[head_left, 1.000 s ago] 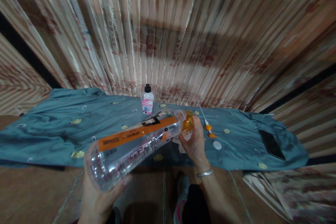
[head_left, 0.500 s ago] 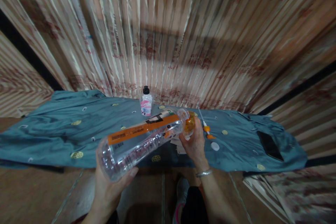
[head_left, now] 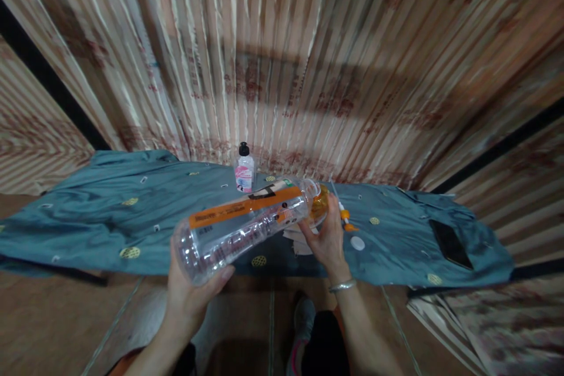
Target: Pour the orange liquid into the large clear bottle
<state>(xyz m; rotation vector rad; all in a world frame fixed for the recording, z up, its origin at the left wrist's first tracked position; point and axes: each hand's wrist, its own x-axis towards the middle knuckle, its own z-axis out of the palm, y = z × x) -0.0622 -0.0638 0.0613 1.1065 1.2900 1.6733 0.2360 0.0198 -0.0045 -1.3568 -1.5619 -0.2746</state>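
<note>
A blue-green patterned cloth [head_left: 88,217] covers the bench under a ribbed, striped backdrop [head_left: 282,59], with a dark phone [head_left: 449,242] lying flat near its right end. Above the cloth's middle, the left hand [head_left: 189,294] curls around the base of a large clear bottle [head_left: 247,223] with an orange label, held tilted so its mouth meets a small orange bottle [head_left: 319,204] wrapped by the right hand [head_left: 328,241]. A little black-capped bottle [head_left: 244,169] stands upright behind them, while an orange pump head [head_left: 345,217] and a white cap [head_left: 357,242] lie just right of the right hand.
</note>
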